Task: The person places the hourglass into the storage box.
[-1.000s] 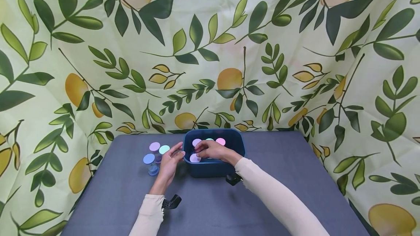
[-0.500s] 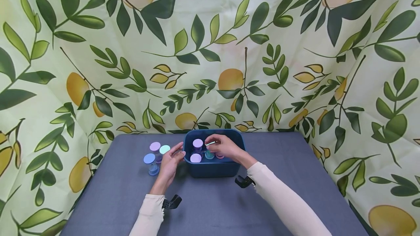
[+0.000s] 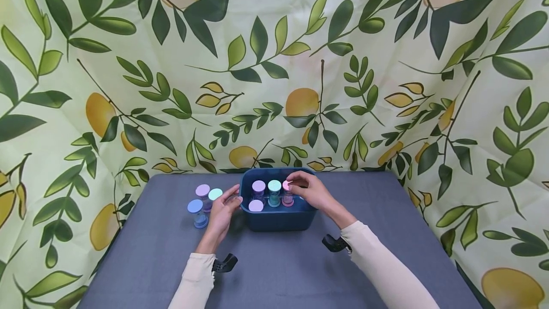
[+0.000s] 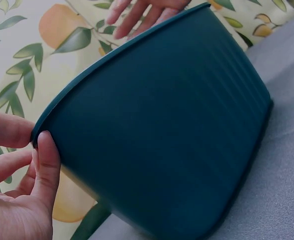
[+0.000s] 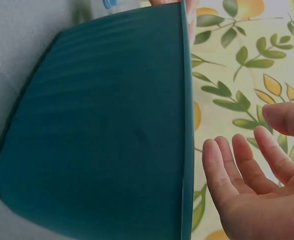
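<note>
In the head view, a dark blue plastic bin (image 3: 274,223) stands on the table. Inside it are two lavender-capped sand timers, a rear one (image 3: 259,186) and a front one (image 3: 256,205), a mint-capped sand timer (image 3: 274,187) and a pink-capped sand timer (image 3: 288,199). My left hand (image 3: 220,213) holds the bin's rim at its left end; the left wrist view has thumb and index finger at the rim (image 4: 37,130). My right hand (image 3: 315,192) is over the bin's right part, overlapping the pink cap. The right wrist view shows those fingers (image 5: 246,165) loosely bent, with nothing between them.
Left of the bin, beside my left hand, stand a blue-capped sand timer (image 3: 197,213), a lavender-capped one (image 3: 203,190) and a mint-capped one (image 3: 215,194). The grey-covered table (image 3: 274,271) backs onto a leaf-and-lemon patterned cloth (image 3: 274,85).
My right hand has moved rightward across the bin, from the lavender timers past the mint one to the pink one. The left hand and the bin have stayed put.
</note>
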`<state>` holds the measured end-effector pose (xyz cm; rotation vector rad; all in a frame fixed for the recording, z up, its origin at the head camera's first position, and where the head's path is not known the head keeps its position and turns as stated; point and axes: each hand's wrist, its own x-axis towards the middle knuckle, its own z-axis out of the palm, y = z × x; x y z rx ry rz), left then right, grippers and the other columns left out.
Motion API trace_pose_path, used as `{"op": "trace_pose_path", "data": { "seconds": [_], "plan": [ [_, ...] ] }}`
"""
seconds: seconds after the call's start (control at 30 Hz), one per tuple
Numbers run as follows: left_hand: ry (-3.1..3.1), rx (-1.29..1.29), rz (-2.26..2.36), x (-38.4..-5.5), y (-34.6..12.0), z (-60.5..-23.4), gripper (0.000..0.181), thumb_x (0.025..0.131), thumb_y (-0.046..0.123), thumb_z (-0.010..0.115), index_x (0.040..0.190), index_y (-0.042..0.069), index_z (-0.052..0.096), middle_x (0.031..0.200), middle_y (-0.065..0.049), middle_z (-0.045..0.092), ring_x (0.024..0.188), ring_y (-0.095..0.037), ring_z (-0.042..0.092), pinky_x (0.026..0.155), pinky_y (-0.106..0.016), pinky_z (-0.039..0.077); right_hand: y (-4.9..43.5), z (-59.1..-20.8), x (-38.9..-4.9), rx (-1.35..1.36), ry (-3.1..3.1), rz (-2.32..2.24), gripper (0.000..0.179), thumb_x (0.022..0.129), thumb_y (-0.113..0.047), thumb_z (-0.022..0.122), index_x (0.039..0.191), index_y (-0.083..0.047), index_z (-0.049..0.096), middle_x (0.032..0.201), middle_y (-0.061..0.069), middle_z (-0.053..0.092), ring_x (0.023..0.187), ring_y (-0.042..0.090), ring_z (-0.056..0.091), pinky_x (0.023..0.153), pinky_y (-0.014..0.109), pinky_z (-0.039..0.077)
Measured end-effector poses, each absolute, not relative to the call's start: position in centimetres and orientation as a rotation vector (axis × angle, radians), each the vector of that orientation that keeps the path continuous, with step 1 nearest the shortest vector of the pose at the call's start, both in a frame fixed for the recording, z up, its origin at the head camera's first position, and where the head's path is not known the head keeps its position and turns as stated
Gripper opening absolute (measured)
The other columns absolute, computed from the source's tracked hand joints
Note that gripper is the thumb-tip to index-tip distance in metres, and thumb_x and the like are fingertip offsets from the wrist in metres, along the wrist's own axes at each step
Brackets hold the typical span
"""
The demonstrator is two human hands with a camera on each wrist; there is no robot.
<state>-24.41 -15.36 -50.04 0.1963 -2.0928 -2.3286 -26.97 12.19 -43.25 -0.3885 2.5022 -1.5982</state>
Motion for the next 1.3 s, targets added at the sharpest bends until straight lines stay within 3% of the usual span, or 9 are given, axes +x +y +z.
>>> {"op": "trace_pose_path", "data": {
  "seconds": [0.23,0.57,0.87,0.97,1.17,1.3],
  "plan": [
    [-2.108,0.217,-2.318,-24.5,-15.4,-50.1,0.045,0.095,0.007,0.059,0.14,0.009,0.054,0.137,-0.013,0.053,0.114,-0.02,0.056,0.08,-0.019,0.051,14.0,-42.9,-26.2,-0.342,2.56,-1.605,0.031,0.095,-0.018,0.064,0.124,-0.009,0.061,0.128,0.013,0.063,0.121,0.026,0.058,0.103,0.047,0.046],
    [-2.085,0.202,-2.349,-24.5,-15.4,-50.0,0.046,0.095,0.006,0.06,0.141,0.009,0.053,0.139,-0.015,0.052,0.126,-0.032,0.052,0.078,-0.018,0.051,16.3,-43.0,-26.2,-0.292,2.587,-1.697,0.032,0.096,-0.019,0.063,0.127,-0.01,0.059,0.132,0.014,0.06,0.123,0.027,0.056,0.104,0.048,0.044],
    [-2.099,0.201,-2.332,-24.5,-15.4,-50.0,0.046,0.096,0.006,0.059,0.141,0.008,0.052,0.14,-0.016,0.051,0.126,-0.031,0.052,0.079,-0.017,0.051,17.4,-43.2,-26.3,-0.141,2.567,-1.822,0.036,0.097,-0.014,0.061,0.132,-0.007,0.056,0.133,0.015,0.059,0.125,0.028,0.054,0.108,0.048,0.043],
    [-2.106,0.215,-2.33,-24.5,-15.4,-49.9,0.046,0.096,0.007,0.058,0.141,0.009,0.053,0.139,-0.014,0.052,0.125,-0.029,0.053,0.08,-0.017,0.051,17.8,-43.3,-26.3,-0.121,2.538,-1.864,0.037,0.097,-0.011,0.059,0.134,-0.005,0.055,0.135,0.017,0.057,0.126,0.029,0.054,0.106,0.043,0.046],
    [-2.118,0.223,-2.324,-24.5,-15.4,-49.9,0.046,0.096,0.009,0.059,0.141,0.011,0.053,0.141,-0.012,0.051,0.125,-0.025,0.053,0.081,-0.018,0.051,18.3,-43.7,-26.3,-0.111,2.487,-1.935,0.04,0.097,-0.009,0.058,0.137,-0.004,0.051,0.139,0.019,0.054,0.127,0.028,0.053,0.094,0.022,0.05],
    [-2.134,0.22,-2.318,-24.5,-15.4,-49.9,0.046,0.096,0.01,0.059,0.141,0.012,0.053,0.142,-0.012,0.051,0.125,-0.025,0.052,0.083,-0.018,0.05,18.5,-44.1,-26.4,-0.086,2.456,-1.976,0.042,0.097,-0.008,0.058,0.138,-0.003,0.049,0.142,0.021,0.051,0.128,0.029,0.052,0.095,0.024,0.052]
  ]
}}
